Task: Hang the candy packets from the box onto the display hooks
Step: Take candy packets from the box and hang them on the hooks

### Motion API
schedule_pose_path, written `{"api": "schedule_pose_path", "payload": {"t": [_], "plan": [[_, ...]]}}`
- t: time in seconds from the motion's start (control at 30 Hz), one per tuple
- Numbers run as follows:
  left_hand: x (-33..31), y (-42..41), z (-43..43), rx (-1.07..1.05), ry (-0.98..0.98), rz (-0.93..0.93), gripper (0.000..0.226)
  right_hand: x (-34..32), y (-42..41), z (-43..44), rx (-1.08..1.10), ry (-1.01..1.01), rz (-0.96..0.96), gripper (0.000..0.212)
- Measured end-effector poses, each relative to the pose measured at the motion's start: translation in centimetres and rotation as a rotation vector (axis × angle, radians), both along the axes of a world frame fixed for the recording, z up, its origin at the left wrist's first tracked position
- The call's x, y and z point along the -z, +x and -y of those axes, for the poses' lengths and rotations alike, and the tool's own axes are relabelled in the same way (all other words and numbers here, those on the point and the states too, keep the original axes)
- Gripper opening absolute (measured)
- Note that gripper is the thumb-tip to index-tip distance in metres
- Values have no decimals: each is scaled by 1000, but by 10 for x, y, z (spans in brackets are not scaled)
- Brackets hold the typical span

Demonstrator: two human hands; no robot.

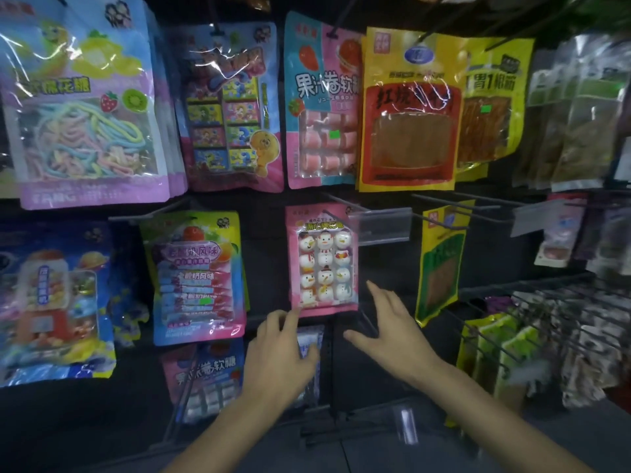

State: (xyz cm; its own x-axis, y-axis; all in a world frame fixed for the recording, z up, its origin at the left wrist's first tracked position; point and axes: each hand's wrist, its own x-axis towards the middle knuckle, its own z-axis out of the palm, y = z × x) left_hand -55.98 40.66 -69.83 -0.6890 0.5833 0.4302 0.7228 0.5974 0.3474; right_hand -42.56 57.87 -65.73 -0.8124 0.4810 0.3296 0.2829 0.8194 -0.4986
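Observation:
A pink packet of snowman candies [322, 261] hangs on a black display hook [341, 203] in the middle row. My left hand [283, 346] is just below its lower left corner, fingers loosely bent, a fingertip at the packet's bottom edge; it holds nothing. To the lower right of the packet, my right hand [389, 322] has its fingers spread and holds nothing. The box is out of view.
Hanging packets fill the rack: a rope-candy bag [85, 107] top left, a strawberry roll packet [321, 104], a yellow snack packet [409, 114], a pink-blue packet [198, 278] left of my hands. A clear price-tag holder [379, 227] juts out. Bare hooks [495, 322] stick out at right.

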Motion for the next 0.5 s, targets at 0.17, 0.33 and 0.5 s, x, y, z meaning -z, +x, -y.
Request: {"api": "schedule_pose_path", "payload": {"t": [0.17,0.33,0.5], "plan": [[8,51,39,127,-43,-197,66,7,66,22,-73,185,138,101],[38,119,63,295,-152,-289,60,32,140,52,-172,180,316,92],[95,173,81,442,-177,-302,55,73,206,76,-264,77,543,89]]}}
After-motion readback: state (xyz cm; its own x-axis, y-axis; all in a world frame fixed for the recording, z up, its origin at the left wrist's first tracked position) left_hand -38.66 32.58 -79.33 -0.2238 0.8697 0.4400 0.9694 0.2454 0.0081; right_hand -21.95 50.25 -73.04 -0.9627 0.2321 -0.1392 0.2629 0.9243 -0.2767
